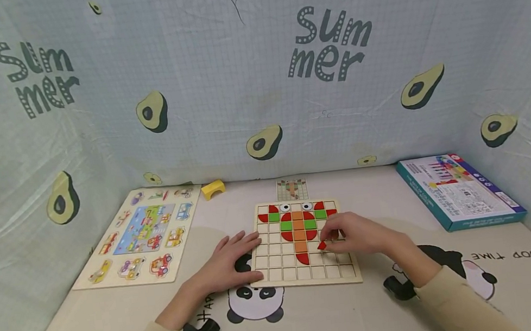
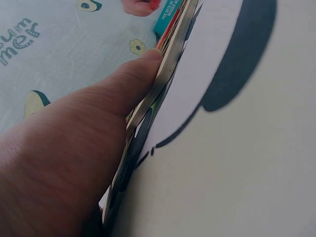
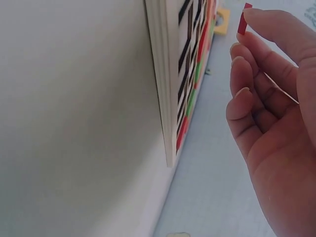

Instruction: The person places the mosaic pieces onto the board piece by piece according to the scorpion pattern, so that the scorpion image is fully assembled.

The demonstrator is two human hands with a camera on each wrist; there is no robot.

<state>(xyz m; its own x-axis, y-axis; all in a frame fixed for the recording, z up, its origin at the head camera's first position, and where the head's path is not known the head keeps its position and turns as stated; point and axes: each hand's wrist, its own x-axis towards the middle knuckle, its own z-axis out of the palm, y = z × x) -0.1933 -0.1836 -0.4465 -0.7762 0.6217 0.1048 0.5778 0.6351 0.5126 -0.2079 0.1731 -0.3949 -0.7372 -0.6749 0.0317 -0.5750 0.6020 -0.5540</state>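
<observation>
A wooden grid board [image 1: 303, 282] lies in the middle of the table, partly filled with red, green and orange pieces and two eye pieces. My left hand [image 1: 227, 262] rests at its left side, fingers spread, their tips and the thumb touching the board's edge. Over the right part of the grid, my right hand [image 1: 359, 234] pinches a small red piece [image 3: 244, 19] between thumb and index finger. That piece is held off the board in the right wrist view. A pattern card [image 1: 292, 189] lies just behind the board, showing a similar picture.
To the left lies a wooden picture puzzle board [image 1: 126, 279] with vehicle pieces. A yellow arch block [image 1: 213, 189] sits near the back. At the right is a flat teal-edged box [image 1: 462, 192]. Patterned cloth walls stand behind and at both sides.
</observation>
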